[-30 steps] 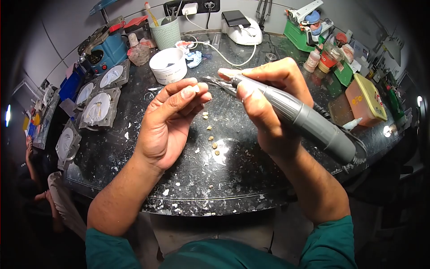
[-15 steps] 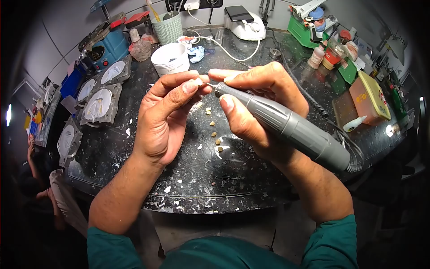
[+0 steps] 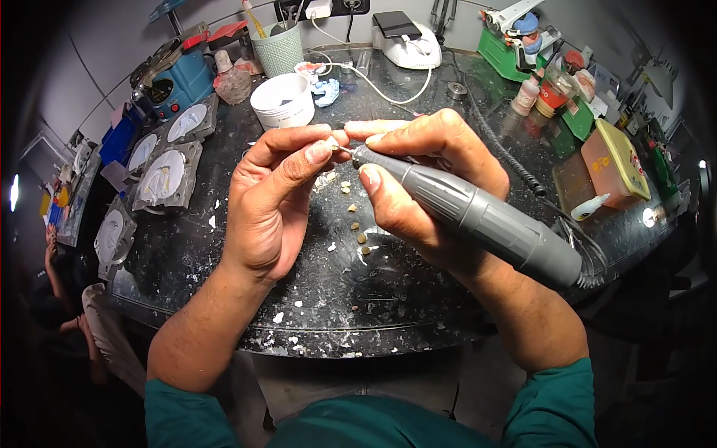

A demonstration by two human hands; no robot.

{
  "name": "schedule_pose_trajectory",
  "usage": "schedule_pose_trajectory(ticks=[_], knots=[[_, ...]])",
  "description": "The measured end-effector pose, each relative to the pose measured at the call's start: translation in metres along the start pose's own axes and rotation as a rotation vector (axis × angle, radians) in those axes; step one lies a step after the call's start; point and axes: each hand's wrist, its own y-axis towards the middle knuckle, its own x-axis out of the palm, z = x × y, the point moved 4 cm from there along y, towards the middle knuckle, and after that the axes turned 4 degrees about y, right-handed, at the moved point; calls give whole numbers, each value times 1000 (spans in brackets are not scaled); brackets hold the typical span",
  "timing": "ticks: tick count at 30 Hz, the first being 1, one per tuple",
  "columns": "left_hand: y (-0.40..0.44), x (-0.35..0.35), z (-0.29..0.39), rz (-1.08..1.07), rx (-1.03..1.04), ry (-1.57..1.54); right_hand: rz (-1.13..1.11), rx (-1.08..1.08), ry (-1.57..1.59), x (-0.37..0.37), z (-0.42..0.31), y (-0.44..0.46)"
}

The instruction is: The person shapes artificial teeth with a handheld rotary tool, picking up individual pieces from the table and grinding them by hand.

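Between thumb and fingertips, my left hand [image 3: 270, 187] pinches a small off-white denture tooth [image 3: 332, 142]. My right hand [image 3: 437, 175] is wrapped around a grey dental handpiece [image 3: 493, 220], held like a pen and slanting down to the right. Its thin metal bur [image 3: 346, 150] points left and meets or nearly meets the tooth; the exact contact is too small to make out. The fingertips of both hands come together at the tooth. Below them, a loose line of several small yellowish tooth pieces [image 3: 354, 225] lies on the black bench [image 3: 299, 287].
Left stand metal flasks filled with white plaster [image 3: 163, 175] and a blue machine [image 3: 179, 81]. A white tub [image 3: 282, 101] and a woven cup [image 3: 278, 52] are behind my hands. Rightward are a plastic box [image 3: 614, 160], bottles and a coiled cord [image 3: 515, 160]. Another person's arm [image 3: 54, 257] shows far left.
The handpiece and my right hand have shifted slightly left and down, and the tooth's angle in my left fingers differs a little. Both grips stay the same.
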Motion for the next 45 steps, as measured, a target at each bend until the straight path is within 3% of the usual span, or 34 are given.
schedule_pose_trajectory(ticks=[5, 9, 11, 13, 16, 19, 30, 33, 39, 45], knots=[[1, 0, 1, 12, -20, -13, 6, -19, -19, -4, 0, 0], [17, -16, 23, 23, 108, 67, 82, 17, -52, -13, -1, 6], [27, -28, 46, 102, 206, 259, 161, 101, -4, -16, 0, 5], [32, -34, 61, 64, 250, 605, 196, 15, -16, -18, 3, 6], [31, -41, 53, 12, 26, 1144, 168, 13, -31, -18, 5, 6], [26, -42, 33, -123, -9, 1543, 144, -8, -45, -16, 7, 6], [22, -54, 11, -116, -301, 1523, 106, -45, -63, -16, 6, 6], [23, -57, 10, -98, -310, 1529, 97, -32, -62, -16, 6, 6], [25, -53, 23, -20, -131, 1657, 95, 4, -19, -15, 8, 6], [18, -40, 31, -51, -311, 1863, 78, 17, -8, -14, 10, 5]])
